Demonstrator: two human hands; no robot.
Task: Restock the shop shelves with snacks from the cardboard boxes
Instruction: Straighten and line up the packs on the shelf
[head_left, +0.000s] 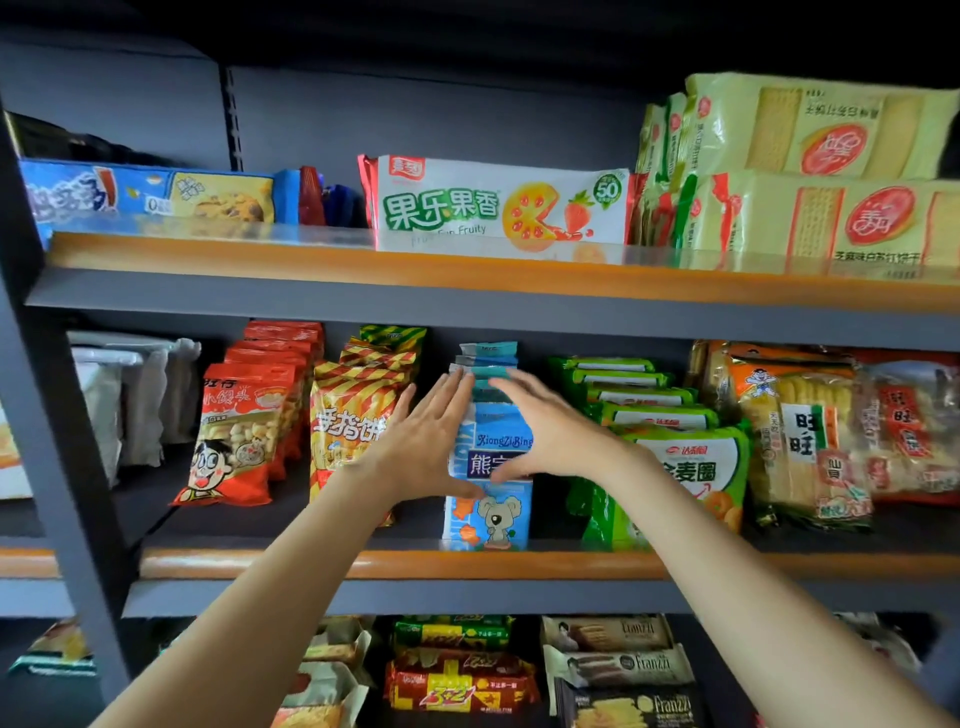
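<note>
Fingers: your left hand (431, 436) has its fingers straight and slightly spread, laid along the left edge of the front blue koala bag (491, 483). Your right hand (545, 431) is likewise flat, fingers extended over the bag's upper right, thumb across its face. Neither hand curls round it; you are bracketing it, not gripping.

Location: the bag stands at the front of a row of like bags (485, 364) on the middle shelf (249, 564), between the red-yellow striped bags (353, 410) and the green bags (670, 457).

Orientation: long axis vertical, sealed top up, printed face toward you, koala at the bottom. It looks about square to the shelf lip.

Risks (judgement): the bag is tall, soft and near the edge. Let go unevenly and it may tip forward over the lip. Push too hard and the row behind may lean or collapse backward. Your left wrist sits close to the striped bags and could drag one out of line.
</note>
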